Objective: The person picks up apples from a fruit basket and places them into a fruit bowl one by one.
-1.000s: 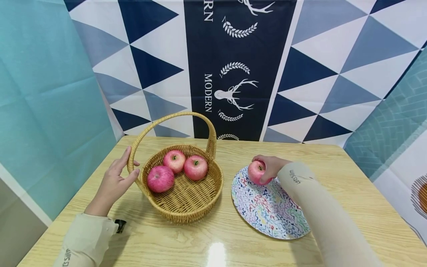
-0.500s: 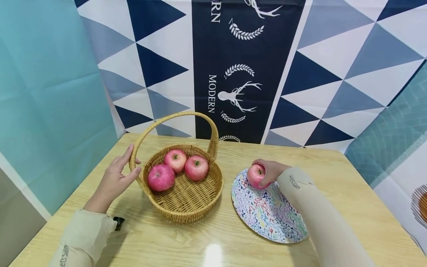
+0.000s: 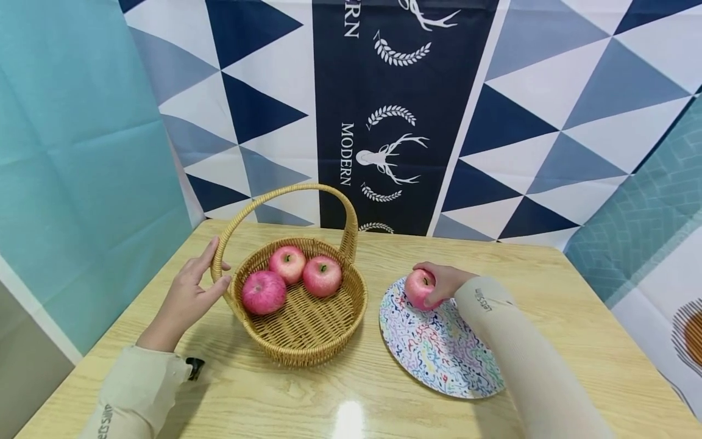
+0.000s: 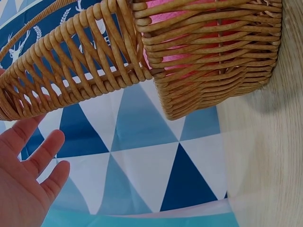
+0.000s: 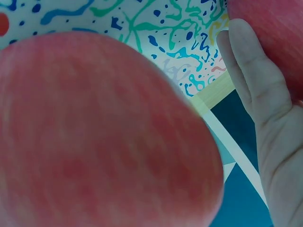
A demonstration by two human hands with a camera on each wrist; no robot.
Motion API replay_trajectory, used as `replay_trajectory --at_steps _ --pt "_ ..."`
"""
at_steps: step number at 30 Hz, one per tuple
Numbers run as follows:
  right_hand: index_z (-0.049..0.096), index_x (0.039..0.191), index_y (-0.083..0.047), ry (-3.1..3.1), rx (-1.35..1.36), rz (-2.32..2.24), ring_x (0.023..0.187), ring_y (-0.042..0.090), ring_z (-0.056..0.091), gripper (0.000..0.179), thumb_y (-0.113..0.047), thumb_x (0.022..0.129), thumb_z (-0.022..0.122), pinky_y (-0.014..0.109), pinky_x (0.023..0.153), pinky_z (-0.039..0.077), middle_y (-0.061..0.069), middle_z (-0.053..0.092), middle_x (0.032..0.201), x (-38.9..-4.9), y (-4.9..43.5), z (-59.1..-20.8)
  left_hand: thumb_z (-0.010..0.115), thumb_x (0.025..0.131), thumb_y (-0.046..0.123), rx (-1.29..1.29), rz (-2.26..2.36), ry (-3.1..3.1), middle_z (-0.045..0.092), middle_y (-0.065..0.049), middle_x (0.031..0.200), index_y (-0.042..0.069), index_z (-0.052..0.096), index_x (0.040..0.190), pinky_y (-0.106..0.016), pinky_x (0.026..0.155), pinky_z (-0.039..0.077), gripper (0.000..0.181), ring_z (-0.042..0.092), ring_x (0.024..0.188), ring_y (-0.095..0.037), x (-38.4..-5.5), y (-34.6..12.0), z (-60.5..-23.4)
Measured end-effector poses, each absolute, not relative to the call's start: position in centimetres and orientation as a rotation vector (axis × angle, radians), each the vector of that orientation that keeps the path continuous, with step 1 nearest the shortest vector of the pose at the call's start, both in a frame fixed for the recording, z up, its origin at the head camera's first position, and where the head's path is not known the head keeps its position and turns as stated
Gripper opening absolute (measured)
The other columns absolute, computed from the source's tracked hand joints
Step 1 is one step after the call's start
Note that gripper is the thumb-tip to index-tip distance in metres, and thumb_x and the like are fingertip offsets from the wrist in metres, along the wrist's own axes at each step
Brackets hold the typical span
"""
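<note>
In the head view my left hand holds the side of the tall handle of a woven wicker basket, thumb in front and a fingertip showing behind. The lower fingers are spread off it in the left wrist view. Inside the basket lie three pink-red apples, grouped at the back left. My right hand grips another apple over the far part of a round, colourfully squiggled plate. Close to the right wrist camera is one more apple, hidden by my arm in the head view.
A pale wooden table carries the basket at left and the plate at right. Behind it hangs a patterned cloth, with a teal cloth on the left side. A black piece juts from my left cuff.
The head view has shifted slightly. My left hand stays at the handle, and my right hand keeps its grip on the apple at nearly the same spot.
</note>
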State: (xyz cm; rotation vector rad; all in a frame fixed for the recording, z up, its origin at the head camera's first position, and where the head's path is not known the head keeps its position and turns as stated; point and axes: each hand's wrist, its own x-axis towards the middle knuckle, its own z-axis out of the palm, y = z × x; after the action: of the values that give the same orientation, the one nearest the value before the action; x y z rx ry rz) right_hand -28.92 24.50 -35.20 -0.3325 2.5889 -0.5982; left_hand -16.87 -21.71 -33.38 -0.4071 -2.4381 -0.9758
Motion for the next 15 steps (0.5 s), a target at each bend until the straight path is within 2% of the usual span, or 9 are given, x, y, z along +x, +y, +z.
replay_trajectory --at_steps 3,9,11,15 --pt "0.035 0.145 -0.009 2.595 -0.322 -0.585 0.116 0.037 0.043 0.099 -0.022 0.060 0.084 0.050 0.094 0.044 0.018 0.047 0.130 -29.04 24.44 -35.28 0.061 0.086 0.000 -0.416 -0.982 -2.426 0.065 -0.016 0.101 0.000 0.029 0.149 -0.045 0.083 0.041 0.070 0.047 0.100 -0.023 -16.88 -21.70 -33.42" --pt "0.034 0.147 -0.008 2.599 -0.302 -0.573 0.117 0.037 0.043 0.102 -0.022 0.059 0.084 0.049 0.093 0.045 0.019 0.046 0.133 -29.13 24.25 -35.33 0.063 0.086 -0.001 -0.420 -0.980 -2.416 0.065 -0.015 0.100 0.000 0.030 0.148 -0.044 0.081 0.042 0.071 0.047 0.098 -0.024 -16.90 -21.79 -33.50" --pt "0.034 0.147 -0.008 2.606 -0.298 -0.570 0.117 0.037 0.043 0.102 -0.021 0.058 0.084 0.048 0.092 0.047 0.019 0.046 0.134 -29.09 24.19 -35.31 0.063 0.086 -0.001 -0.421 -0.997 -2.410 0.065 -0.015 0.100 0.000 0.030 0.148 -0.047 0.083 0.041 0.070 0.047 0.098 -0.025 -16.88 -21.79 -33.47" --pt "0.038 0.145 -0.008 2.648 -0.323 -0.532 0.115 0.036 0.045 0.094 -0.025 0.063 0.080 0.049 0.090 0.047 0.020 0.048 0.133 -28.89 23.90 -35.06 0.063 0.085 -0.003 -0.425 -1.016 -2.388 0.064 -0.016 0.099 0.000 0.031 0.148 -0.049 0.085 0.040 0.070 0.044 0.097 -0.007 -16.75 -21.74 -33.61"
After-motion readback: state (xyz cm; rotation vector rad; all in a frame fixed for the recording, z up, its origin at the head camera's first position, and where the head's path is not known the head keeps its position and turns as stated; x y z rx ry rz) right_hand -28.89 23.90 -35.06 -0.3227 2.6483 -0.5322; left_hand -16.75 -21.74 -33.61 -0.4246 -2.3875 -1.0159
